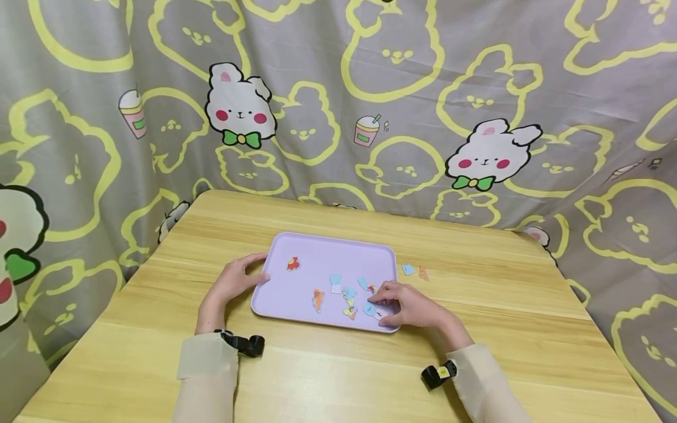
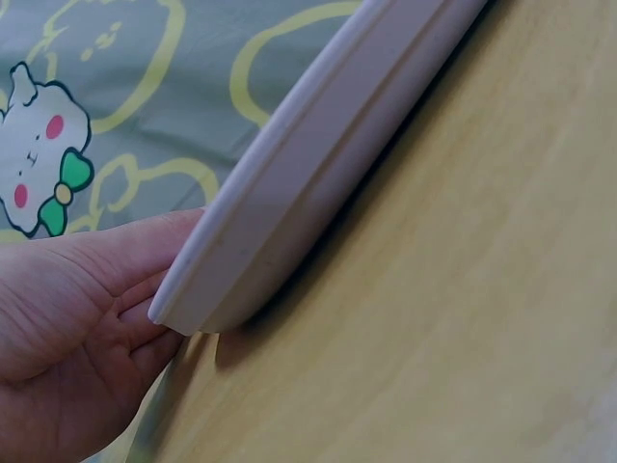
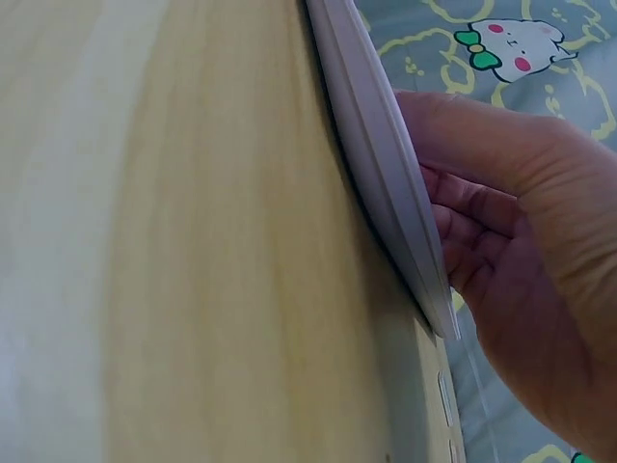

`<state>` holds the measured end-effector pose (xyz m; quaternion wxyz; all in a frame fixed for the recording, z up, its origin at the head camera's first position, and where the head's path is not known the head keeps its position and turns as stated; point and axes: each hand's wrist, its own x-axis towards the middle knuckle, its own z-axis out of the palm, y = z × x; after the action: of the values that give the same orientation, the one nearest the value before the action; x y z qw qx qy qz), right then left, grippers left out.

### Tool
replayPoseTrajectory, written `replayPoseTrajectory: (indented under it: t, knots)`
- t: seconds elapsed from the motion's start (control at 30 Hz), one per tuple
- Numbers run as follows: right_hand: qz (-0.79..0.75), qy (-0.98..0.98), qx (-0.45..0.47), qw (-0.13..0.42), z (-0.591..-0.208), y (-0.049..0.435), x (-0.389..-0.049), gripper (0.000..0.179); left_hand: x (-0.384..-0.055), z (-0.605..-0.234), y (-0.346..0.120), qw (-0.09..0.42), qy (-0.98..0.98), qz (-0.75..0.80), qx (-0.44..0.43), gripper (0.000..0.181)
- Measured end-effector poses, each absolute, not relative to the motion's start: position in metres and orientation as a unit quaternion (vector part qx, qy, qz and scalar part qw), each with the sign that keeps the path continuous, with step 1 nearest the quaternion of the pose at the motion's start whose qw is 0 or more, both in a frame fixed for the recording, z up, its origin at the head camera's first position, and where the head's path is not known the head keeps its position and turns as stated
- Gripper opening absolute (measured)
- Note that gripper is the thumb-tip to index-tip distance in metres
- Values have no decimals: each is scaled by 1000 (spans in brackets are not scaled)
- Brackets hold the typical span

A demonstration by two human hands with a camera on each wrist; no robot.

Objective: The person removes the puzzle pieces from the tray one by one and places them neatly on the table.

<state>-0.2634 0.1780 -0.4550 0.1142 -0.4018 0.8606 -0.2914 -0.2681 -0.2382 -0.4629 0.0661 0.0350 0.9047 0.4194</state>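
A shallow lilac tray [image 1: 317, 242] lies on the wooden table. At its left end my left hand [image 1: 240, 279] grips the rim, the thumb over the edge and the other fingers at the outer side. My right hand [image 1: 404, 302] reaches over the right end, fingers bent down among small flat cut-out pieces, thumb and forefinger apart. Near its fingertips are a blue-and-white piece [image 1: 369, 309] and, partly covered, another blue piece [image 1: 362, 284]. Also on the tray are an orange piece [image 1: 317, 299], a red piece [image 1: 293, 264], a pale blue piece [image 1: 335, 283] and a multicoloured piece [image 1: 349, 295].
Beyond the tray's right edge, a blue piece [image 1: 408, 269] and an orange piece [image 1: 424, 272] lie on the table [image 1: 328, 376]. A patterned curtain [image 1: 317, 117] hangs behind and at both sides of the table. Each wrist wears a small black camera.
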Motion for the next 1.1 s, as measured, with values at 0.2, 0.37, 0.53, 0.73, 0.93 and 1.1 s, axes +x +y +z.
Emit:
replayPoseTrajectory:
  t: [0.2, 0.37, 0.53, 0.73, 0.93, 1.1]
  knots:
    - [-282, 860, -406, 125, -452, 177, -264, 41, -270, -462, -238, 62, 906, 418, 40, 57]
    - [-280, 857, -410, 139, -450, 178, -265, 42, -270, -462, -239, 61, 906, 417, 44, 57]
    - [-278, 854, -416, 143, -450, 179, -266, 43, -269, -462, -239, 61, 906, 417, 44, 57]
    - [-284, 849, -420, 150, -448, 179, -266, 44, -269, -462, -239, 62, 905, 419, 46, 57]
    - [-285, 844, -423, 164, -447, 179, -267, 47, -268, -461, -239, 62, 905, 419, 48, 57]
    - [-283, 845, -422, 168, -447, 179, -268, 45, -268, -461, -239, 63, 904, 420, 44, 57]
